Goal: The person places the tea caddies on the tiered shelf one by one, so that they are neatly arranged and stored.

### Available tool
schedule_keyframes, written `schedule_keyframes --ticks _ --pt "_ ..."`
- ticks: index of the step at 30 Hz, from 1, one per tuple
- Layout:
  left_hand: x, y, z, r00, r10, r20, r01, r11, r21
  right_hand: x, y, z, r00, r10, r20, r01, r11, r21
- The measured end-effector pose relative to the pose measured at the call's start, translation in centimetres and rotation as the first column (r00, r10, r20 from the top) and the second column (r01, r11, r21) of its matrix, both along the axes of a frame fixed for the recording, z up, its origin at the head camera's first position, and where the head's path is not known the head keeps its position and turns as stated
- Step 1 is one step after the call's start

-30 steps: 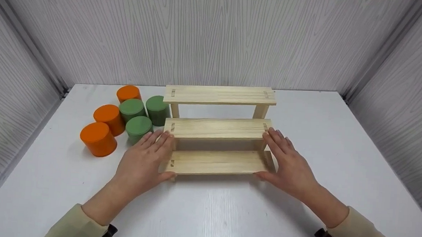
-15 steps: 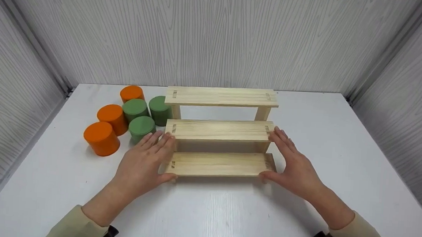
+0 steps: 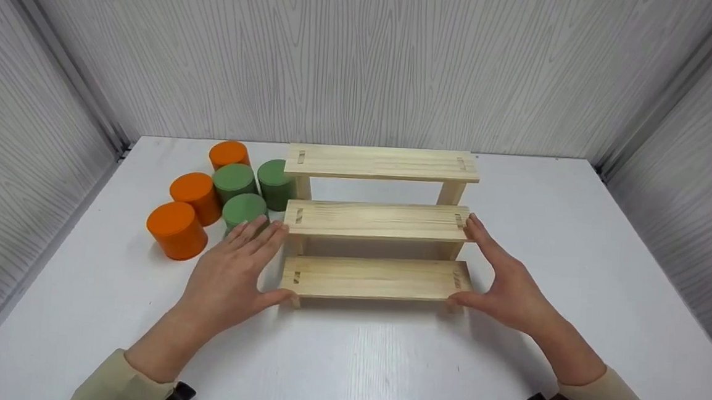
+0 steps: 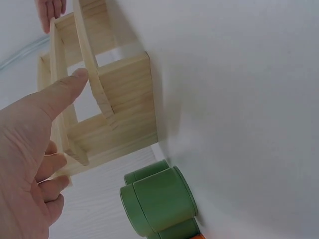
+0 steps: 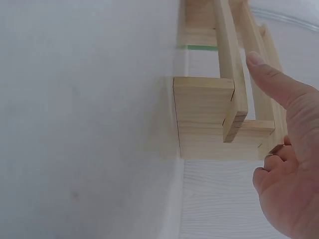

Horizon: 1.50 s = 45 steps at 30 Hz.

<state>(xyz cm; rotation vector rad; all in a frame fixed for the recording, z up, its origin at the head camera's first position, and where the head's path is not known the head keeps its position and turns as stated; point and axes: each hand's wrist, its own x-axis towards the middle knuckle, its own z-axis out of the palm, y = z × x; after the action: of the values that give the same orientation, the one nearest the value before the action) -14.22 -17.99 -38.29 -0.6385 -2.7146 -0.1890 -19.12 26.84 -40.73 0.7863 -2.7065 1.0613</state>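
Note:
A pale wooden three-step display rack (image 3: 379, 220) stands on the white table, its highest shelf at the back. My left hand (image 3: 227, 279) is at its left end, fingers extended near the middle shelf and thumb by the front corner of the lowest one. At the other end is my right hand (image 3: 514, 293), its fingertips by the end of the middle shelf and its thumb at the lowest shelf's corner. Both wrist views show the thumbs close to the front shelf (image 4: 92, 64); whether they touch it I cannot tell. Neither hand grips anything.
Several green canisters (image 3: 235, 179) and orange canisters (image 3: 175, 229) with lids cluster left of the rack. The nearest green one is partly behind my left fingers. Grey wood-grain panels (image 3: 364, 64) enclose the table at the back and sides.
Both hands have eased slightly outward from the rack's ends, the right fingers uncovering the middle shelf's corner. The rack and canisters appear a little further right as the head view shifts.

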Motion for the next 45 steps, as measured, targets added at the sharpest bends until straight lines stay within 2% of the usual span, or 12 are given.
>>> schedule_keyframes --ticks 5,11,16,19,24,26,31,34,38,41,45 --pt "-0.1 -1.8 0.8 0.998 0.007 -0.068 0.002 0.992 0.123 0.1 0.3 -0.4 0.999 0.023 0.022 -0.023 0.999 -0.034" --pt "-0.4 -4.4 2.0 0.982 0.041 -0.182 0.008 0.964 0.265 -0.2 0.4 -0.9 0.999 0.052 0.015 -0.051 0.996 -0.067" --pt "-1.1 -6.7 2.8 0.982 0.062 -0.179 0.008 0.930 0.367 -0.3 0.5 -1.1 0.998 0.051 0.031 -0.047 0.995 -0.093" --pt "-1.6 -8.0 3.1 0.987 0.091 -0.131 -0.028 0.909 0.417 -0.3 0.6 -1.1 0.998 0.044 0.032 -0.041 0.994 -0.098" --pt "-2.2 -10.2 2.7 0.989 0.140 -0.040 -0.098 0.845 0.525 -0.2 0.7 -1.2 0.999 0.042 0.030 -0.039 0.994 -0.099" --pt "-2.3 -11.1 2.3 0.987 0.158 -0.004 -0.129 0.819 0.559 -0.2 0.7 -1.2 0.999 0.041 0.030 -0.038 0.994 -0.098" --pt "-2.5 -12.7 1.5 0.972 0.205 0.118 -0.235 0.784 0.575 -0.1 0.7 -1.4 0.999 0.042 0.010 -0.040 0.994 -0.100" --pt "-2.8 -13.6 1.1 0.953 0.199 0.230 -0.298 0.762 0.575 0.0 0.8 -1.4 0.999 0.043 0.009 -0.042 0.994 -0.104" --pt "-3.3 -14.7 0.5 0.910 0.181 0.372 -0.380 0.724 0.576 0.0 0.8 -1.4 0.999 0.038 0.029 -0.035 0.994 -0.102" --pt "-3.6 -15.4 0.0 0.880 0.171 0.443 -0.425 0.702 0.571 -0.1 0.7 -1.4 0.999 0.036 0.034 -0.032 0.995 -0.096" --pt "-3.8 -16.1 -0.7 0.846 0.167 0.506 -0.465 0.695 0.549 -0.4 0.5 -1.3 0.999 0.039 0.034 -0.036 0.996 -0.084"
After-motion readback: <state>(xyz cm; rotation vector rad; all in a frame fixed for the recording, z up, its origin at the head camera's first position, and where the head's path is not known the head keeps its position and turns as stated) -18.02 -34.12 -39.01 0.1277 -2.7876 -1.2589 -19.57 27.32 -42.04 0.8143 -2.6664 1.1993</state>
